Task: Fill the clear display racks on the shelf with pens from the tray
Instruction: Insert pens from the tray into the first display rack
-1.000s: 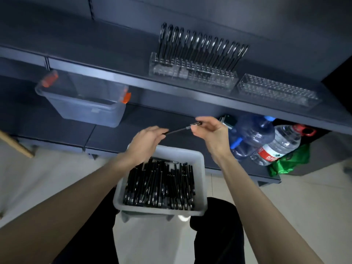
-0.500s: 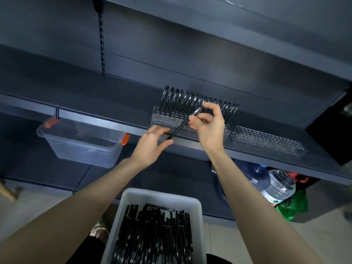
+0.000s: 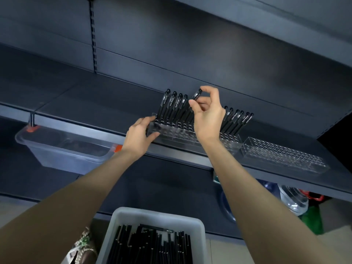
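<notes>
A clear display rack (image 3: 231, 142) stands on the dark shelf (image 3: 91, 103) with several black pens upright in its back rows. My right hand (image 3: 208, 115) pinches the top of a black pen (image 3: 196, 95) above the rack's middle. My left hand (image 3: 140, 134) grips the rack's left end, thumb on the front face. A second clear rack (image 3: 282, 158) with no pens in it sits to the right. Below, a grey tray (image 3: 158, 214) holds several black pens.
A clear plastic bin (image 3: 62, 151) with orange clips sits on the lower shelf at left. Water bottles (image 3: 293, 199) and a green bag (image 3: 312, 220) lie under the shelf at right. Another shelf overhangs above.
My right hand has carried the pen up from above the tray to the rack and turned it upright. My left hand let go of the pen and took hold of the rack's left end.
</notes>
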Available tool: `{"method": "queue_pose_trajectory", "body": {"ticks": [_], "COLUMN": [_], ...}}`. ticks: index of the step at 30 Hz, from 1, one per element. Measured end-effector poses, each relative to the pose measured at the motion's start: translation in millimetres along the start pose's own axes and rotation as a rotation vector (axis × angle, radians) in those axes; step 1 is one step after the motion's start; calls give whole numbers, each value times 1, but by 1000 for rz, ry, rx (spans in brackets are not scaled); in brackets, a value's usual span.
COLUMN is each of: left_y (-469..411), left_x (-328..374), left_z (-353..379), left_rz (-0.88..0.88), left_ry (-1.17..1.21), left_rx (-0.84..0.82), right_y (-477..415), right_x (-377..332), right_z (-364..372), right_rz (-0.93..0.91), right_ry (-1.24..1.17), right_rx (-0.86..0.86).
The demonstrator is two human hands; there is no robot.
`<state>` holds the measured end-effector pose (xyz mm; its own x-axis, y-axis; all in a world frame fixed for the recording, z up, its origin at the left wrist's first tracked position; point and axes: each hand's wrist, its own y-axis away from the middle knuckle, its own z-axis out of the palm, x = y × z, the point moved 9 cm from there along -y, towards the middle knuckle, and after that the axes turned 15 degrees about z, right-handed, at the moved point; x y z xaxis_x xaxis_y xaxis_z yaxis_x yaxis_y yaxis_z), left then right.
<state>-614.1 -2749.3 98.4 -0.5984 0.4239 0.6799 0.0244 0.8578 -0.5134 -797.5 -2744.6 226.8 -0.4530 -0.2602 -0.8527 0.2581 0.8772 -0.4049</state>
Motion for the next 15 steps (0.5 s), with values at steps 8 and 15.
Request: {"method": "queue_pose_trajectory", "body": {"ticks": [8, 15], "left_y": [-3, -2], "left_x": [-3, -3], "left_z": [-6, -6], "left_rz": [63, 57], "left_ry": [-28, -28], "left_rx": [113, 139], "right_y": [2, -6], "right_x": [13, 14], "right_z": [24, 32], "right_rz": [-103, -102], "right_ry": [183, 339], "right_rx": [-38, -59]}}
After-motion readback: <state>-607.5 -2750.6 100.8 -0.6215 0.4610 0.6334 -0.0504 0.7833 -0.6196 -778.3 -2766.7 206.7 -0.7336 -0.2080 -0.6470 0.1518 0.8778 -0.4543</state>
